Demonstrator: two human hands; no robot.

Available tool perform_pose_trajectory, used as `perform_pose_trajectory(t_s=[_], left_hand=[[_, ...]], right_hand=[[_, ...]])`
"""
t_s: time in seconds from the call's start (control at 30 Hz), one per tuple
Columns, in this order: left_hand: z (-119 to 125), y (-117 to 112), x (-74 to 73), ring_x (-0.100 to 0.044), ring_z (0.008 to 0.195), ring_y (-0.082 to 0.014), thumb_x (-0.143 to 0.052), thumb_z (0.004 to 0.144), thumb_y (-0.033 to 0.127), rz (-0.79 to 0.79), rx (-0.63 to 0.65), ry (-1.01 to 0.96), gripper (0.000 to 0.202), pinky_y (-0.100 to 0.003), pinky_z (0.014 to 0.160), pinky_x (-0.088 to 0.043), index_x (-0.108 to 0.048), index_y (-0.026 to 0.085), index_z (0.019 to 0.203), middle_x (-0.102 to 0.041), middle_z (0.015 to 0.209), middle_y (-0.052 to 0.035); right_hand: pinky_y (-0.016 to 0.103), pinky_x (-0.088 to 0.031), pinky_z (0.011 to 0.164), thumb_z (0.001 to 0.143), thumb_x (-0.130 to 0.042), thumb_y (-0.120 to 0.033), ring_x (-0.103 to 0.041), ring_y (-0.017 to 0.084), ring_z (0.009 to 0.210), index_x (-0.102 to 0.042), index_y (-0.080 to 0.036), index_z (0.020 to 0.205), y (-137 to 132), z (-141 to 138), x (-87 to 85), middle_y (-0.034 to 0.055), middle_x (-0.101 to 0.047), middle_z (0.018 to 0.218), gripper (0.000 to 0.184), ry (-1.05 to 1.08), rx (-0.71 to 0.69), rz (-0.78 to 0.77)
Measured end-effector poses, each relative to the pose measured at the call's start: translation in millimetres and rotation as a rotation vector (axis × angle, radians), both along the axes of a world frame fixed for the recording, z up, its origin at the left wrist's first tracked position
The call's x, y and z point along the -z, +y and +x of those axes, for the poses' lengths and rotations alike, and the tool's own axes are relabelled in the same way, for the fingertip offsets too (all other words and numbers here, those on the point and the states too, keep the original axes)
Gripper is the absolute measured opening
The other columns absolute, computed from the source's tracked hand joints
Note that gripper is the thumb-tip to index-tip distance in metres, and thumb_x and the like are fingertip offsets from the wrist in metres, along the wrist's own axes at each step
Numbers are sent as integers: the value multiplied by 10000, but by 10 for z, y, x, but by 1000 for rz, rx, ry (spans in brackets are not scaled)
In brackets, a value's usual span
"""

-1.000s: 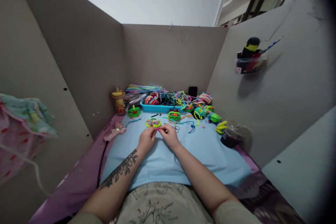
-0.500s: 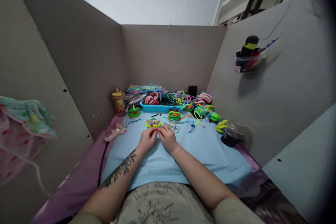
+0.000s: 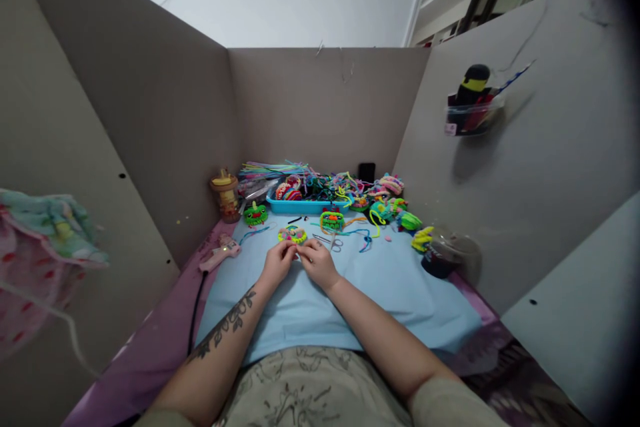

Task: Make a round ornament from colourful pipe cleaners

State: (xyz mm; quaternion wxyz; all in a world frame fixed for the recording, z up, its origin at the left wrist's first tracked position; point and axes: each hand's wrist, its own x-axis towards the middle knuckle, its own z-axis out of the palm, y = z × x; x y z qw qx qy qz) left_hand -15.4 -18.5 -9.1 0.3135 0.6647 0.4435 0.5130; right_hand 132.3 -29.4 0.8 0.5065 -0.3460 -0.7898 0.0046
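Note:
My left hand and my right hand meet fingertip to fingertip over a light blue cloth, pinching a small pink piece between them that is too small to make out. Just beyond the fingers lies a round yellow and pink pipe-cleaner ornament. Small scissors rest to the right of it. A green and orange ornament sits a little farther back.
A blue tray heaped with coloured pipe cleaners stands at the back, with more ornaments to its right. A pink glue gun lies left, a brown jar behind it. A dark cup stands right. Grey partition walls enclose the desk.
My right hand has drawn a little left, closer to the left hand. The view has shifted slightly; nothing else has moved.

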Motion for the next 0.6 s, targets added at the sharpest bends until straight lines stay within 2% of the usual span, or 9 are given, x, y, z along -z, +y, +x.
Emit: perform_pose_trajectory(t_s=[0.1, 0.3, 0.47, 0.6], left_hand=[[4, -6, -18, -575, 602, -134, -478, 843, 323, -13, 19, 40, 206, -240, 586, -459, -603, 159, 840, -620, 684, -13], [26, -34, -64, -558, 658, -147, -433, 864, 253, 140, -53, 212, 201, -259, 636, -439, -598, 162, 793, -612, 705, -29], [12, -41, -67, -568, 680, -141, -457, 858, 271, 72, 35, 103, 176, -251, 645, -450, -595, 165, 833, -622, 733, -19], [11, -51, -59, -576, 685, -128, -508, 827, 254, 67, 90, -49, 88, -240, 646, -454, -522, 173, 861, -602, 744, -1]], right_hand=[[299, -481, 731, 851, -500, -147, -556, 169, 778, -692, -200, 873, 9, 6, 2, 51, -573, 783, 201, 84, -52, -60], [323, -484, 754, 827, -512, -142, -569, 182, 828, -667, -204, 922, 30, 7, 10, 59, -594, 862, 192, 147, -86, -139], [269, -452, 644, 820, -568, -206, -545, 160, 744, -652, -195, 838, 42, 21, -28, 37, -584, 801, 87, 263, -100, -253], [268, -438, 642, 800, -608, -231, -535, 150, 704, -654, -190, 769, 46, 31, -53, 17, -573, 741, 69, 306, -118, -318]])
